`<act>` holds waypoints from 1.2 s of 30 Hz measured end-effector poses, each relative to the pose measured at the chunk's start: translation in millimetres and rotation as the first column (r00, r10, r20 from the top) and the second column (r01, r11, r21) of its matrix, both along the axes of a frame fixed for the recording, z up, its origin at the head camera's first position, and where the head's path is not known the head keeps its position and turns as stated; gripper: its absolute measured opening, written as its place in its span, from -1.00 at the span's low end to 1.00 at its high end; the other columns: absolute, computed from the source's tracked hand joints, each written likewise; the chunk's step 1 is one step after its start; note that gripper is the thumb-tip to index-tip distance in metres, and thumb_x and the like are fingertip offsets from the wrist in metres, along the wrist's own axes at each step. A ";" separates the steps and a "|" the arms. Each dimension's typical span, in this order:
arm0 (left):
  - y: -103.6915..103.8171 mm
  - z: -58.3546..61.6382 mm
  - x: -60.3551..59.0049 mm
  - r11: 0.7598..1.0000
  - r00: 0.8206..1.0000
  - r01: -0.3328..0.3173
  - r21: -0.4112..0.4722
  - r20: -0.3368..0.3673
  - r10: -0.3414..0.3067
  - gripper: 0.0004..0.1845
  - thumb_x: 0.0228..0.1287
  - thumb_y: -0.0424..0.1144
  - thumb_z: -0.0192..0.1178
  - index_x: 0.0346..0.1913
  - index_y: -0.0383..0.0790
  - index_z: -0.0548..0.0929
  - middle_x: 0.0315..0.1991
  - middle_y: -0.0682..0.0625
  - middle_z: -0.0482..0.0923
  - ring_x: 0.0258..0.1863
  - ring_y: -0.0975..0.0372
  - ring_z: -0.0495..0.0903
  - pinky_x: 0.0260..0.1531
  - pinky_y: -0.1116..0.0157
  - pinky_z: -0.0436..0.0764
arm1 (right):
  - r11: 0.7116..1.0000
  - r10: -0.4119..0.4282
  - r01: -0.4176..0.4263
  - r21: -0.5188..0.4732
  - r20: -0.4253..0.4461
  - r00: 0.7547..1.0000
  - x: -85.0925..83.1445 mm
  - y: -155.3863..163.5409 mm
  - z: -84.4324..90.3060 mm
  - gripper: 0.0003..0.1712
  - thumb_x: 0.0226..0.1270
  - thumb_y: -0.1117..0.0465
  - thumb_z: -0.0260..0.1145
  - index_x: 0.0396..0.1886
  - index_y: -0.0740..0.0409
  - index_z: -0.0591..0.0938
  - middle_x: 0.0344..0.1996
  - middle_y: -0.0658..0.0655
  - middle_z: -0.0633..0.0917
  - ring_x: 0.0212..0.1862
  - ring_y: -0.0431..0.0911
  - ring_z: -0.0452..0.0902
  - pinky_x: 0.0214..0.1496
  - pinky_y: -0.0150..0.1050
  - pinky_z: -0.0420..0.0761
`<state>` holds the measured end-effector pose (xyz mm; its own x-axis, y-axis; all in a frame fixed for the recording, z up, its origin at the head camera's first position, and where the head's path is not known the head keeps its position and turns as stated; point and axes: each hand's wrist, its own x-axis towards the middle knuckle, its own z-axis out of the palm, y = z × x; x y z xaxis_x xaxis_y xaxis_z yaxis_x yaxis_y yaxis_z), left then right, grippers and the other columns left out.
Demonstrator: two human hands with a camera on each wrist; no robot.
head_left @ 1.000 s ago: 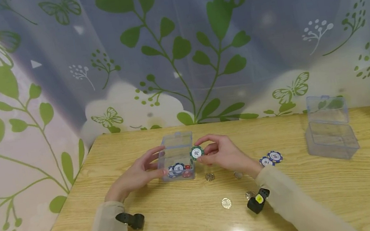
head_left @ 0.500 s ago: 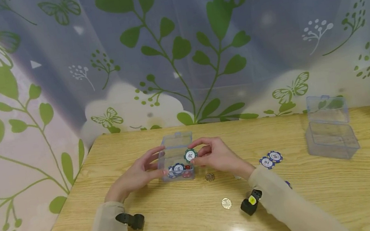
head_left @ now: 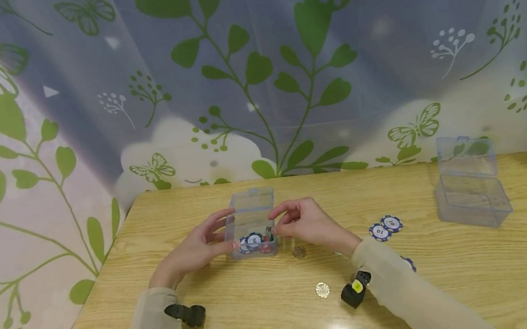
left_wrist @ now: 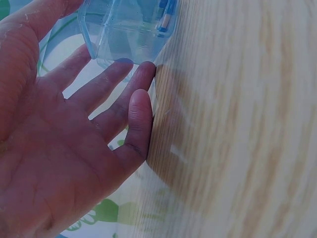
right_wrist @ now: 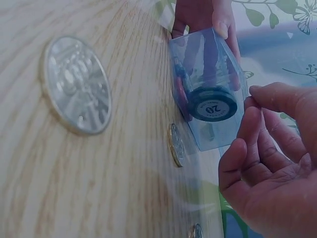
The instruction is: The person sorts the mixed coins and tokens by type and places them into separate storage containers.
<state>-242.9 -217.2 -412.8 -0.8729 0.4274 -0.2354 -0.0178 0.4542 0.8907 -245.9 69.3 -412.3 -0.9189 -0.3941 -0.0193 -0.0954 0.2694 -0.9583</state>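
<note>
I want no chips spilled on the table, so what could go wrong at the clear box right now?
The green 20 chip stands on edge inside the clear box; it may tip onto the chips below or wedge crookedly. The right hand is close to the box's wall and could knock it as it leaves, though the left hand steadies the other side. Coins lie near the right wrist and could be swept aside.
</note>
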 end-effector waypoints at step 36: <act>0.8 1.5 0.9 1.000 1.000 0.021 0.020 -0.013 -0.021 -0.14 0.40 -0.16 0.33 0.63 0.10 0.11 0.50 -0.23 0.34 0.47 -0.18 0.36 0.27 -0.04 0.51 | 0.756 0.387 0.078 0.650 -0.541 0.747 28.0 32.8 15.8 -0.41 0.43 -0.21 0.30 0.34 -0.09 0.59 0.40 0.17 0.54 0.44 0.15 0.42 0.40 0.32 0.40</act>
<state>-242.0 -216.5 -411.4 -0.8667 0.4500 -0.2154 0.0030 0.4365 0.8997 -217.8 102.0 -396.5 -0.7300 -0.6434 0.2304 -0.6828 0.6724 -0.2858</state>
